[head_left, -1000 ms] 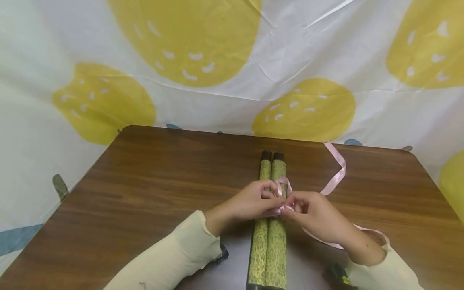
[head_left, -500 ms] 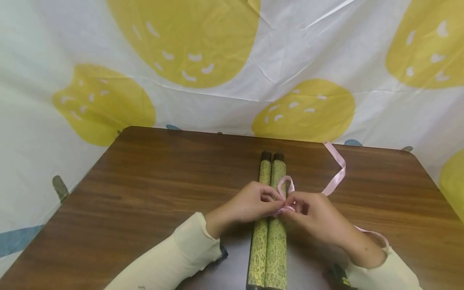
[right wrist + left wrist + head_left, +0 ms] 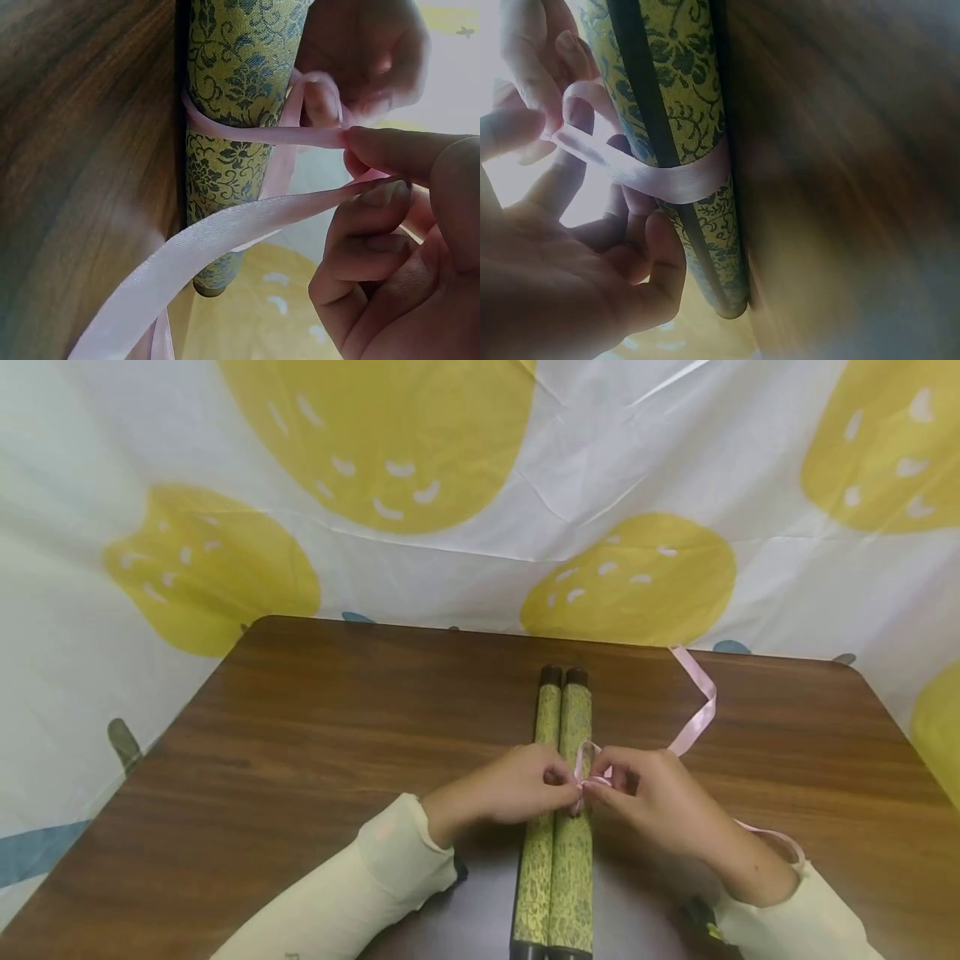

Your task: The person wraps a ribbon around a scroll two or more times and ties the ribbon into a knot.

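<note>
While the left hand (image 3: 517, 785) pinches pink ribbon (image 3: 217, 231) over two patterned rolls (image 3: 573, 860), I observe the right hand (image 3: 660, 793) pinching it alongside; one end reaches the far edge of the table (image 3: 360, 727).

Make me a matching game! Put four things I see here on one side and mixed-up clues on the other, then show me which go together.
Things:
1. Ribbon
2. Two rolls
3. Tabletop
4. Hanging cloth

Clues:
A. Brown, flat, with a wood-grain look
B. White and yellow, behind everything else
C. Pink, pinched by the right hand
D. Yellow-green and patterned, lying side by side

Right pairs: 1-C, 2-D, 3-A, 4-B
</note>
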A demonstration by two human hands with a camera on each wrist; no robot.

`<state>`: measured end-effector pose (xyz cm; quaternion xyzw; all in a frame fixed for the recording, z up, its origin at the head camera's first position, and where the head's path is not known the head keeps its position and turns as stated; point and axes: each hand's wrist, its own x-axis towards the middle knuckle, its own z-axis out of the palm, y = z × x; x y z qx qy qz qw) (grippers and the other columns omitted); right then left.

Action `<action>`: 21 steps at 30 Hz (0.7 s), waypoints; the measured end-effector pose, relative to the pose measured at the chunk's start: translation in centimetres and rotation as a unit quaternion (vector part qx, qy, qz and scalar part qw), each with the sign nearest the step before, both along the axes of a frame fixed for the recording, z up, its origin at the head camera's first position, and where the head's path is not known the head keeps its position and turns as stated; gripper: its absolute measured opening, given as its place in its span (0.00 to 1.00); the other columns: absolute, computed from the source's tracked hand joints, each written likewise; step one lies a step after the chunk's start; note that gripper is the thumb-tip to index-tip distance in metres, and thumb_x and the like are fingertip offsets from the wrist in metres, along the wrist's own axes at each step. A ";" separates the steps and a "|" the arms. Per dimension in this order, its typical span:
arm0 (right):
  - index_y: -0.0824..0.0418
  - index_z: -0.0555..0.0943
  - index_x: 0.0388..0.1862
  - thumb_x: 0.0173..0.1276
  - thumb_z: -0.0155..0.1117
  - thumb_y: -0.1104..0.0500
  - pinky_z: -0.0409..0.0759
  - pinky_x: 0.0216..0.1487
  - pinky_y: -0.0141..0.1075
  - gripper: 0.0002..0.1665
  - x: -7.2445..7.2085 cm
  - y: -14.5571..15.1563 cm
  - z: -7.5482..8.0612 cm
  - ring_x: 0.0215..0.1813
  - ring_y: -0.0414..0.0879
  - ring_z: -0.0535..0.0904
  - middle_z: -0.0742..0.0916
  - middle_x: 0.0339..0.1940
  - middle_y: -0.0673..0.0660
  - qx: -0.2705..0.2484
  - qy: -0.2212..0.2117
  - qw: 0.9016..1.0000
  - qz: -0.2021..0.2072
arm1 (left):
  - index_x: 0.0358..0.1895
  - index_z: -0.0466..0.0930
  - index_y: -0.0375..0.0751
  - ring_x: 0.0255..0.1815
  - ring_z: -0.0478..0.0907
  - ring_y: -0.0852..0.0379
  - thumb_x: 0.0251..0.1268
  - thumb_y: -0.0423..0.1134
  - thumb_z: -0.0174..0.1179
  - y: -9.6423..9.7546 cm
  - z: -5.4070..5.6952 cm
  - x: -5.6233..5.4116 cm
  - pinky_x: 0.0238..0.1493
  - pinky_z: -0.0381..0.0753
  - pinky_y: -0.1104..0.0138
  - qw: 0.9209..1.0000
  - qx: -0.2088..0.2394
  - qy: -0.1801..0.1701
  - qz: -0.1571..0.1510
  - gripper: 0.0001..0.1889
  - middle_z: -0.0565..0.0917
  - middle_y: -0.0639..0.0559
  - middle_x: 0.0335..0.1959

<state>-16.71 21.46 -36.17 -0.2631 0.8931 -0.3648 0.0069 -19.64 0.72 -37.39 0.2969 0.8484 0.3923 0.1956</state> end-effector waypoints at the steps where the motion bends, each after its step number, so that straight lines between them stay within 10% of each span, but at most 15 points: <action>1: 0.50 0.83 0.31 0.64 0.71 0.61 0.72 0.20 0.30 0.06 0.0 0.0 0.0 0.20 0.33 0.70 0.76 0.17 0.41 0.001 -0.002 1.000 -0.002 | 0.24 0.85 0.48 0.21 0.66 0.67 0.66 0.41 0.59 0.0 0.0 0.0 0.25 0.67 0.74 1.000 -0.005 0.005 -0.012 0.12 0.75 0.63 0.19; 11: 0.51 0.83 0.30 0.64 0.71 0.62 0.75 0.24 0.30 0.06 -0.2 -0.1 -0.2 0.23 0.34 0.73 0.79 0.20 0.42 -0.009 0.000 1.000 -0.001 | 0.17 0.75 0.50 0.19 0.64 0.68 0.60 0.42 0.69 0.2 0.3 0.4 0.25 0.64 0.75 0.996 -0.025 0.070 -0.040 0.16 0.68 0.63 0.15; 17: 0.51 0.83 0.31 0.65 0.70 0.62 0.75 0.22 0.30 0.06 -0.1 0.0 -0.2 0.22 0.36 0.73 0.79 0.19 0.42 -0.004 -0.016 1.000 -0.003 | 0.32 0.84 0.46 0.21 0.69 0.68 0.59 0.34 0.67 0.2 0.4 0.7 0.25 0.69 0.76 0.998 -0.029 0.039 -0.026 0.03 0.75 0.61 0.20; 21: 0.51 0.83 0.31 0.65 0.70 0.62 0.74 0.21 0.30 0.06 -0.2 0.1 -0.4 0.21 0.36 0.72 0.78 0.19 0.42 -0.003 -0.011 1.000 -0.004 | 0.44 0.81 0.43 0.23 0.74 0.66 0.60 0.34 0.67 0.2 0.4 0.7 0.25 0.76 0.74 1.000 -0.007 -0.006 -0.001 0.10 0.81 0.57 0.27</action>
